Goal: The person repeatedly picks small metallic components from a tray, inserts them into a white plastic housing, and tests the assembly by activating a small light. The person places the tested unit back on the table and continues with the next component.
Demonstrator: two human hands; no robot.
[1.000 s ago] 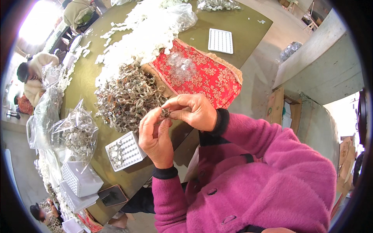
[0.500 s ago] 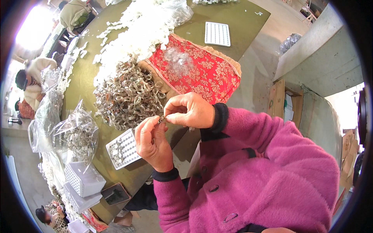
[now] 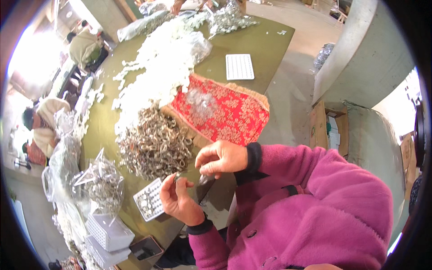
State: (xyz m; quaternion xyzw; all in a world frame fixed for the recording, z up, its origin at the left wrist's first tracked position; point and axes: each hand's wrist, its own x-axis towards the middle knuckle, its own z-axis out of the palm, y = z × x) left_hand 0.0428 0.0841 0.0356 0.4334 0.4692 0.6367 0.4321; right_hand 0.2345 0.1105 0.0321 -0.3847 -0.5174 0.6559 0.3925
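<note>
My left hand [image 3: 183, 202] is closed in a pinch on a small shiny piece [image 3: 177, 176], held up between thumb and fingertips. To its right, my right hand [image 3: 222, 158] is bent with the fingers curled; a greyish translucent bit [image 3: 206, 179] shows below them, too blurred to name. A white tray [image 3: 156, 188] with rows of pockets lies beside my left hand, several small round pale pieces in it. Beyond my hands spreads a heap of small looped, shiny silver-brown pieces [image 3: 155, 144].
A red floral cloth [image 3: 229, 112] carries clear plastic scraps. White pieces [image 3: 157, 67] cover the table's middle. A second white tray [image 3: 239, 66] lies farther off. At left are a filled clear bag [image 3: 104, 184], stacked white trays [image 3: 108, 231] and a phone-like dark slab [image 3: 146, 248]. Other people work nearby.
My hands have drawn apart; the right one has let go of the small piece, which stays in my left. The view has tilted up, showing more of the table's far end.
</note>
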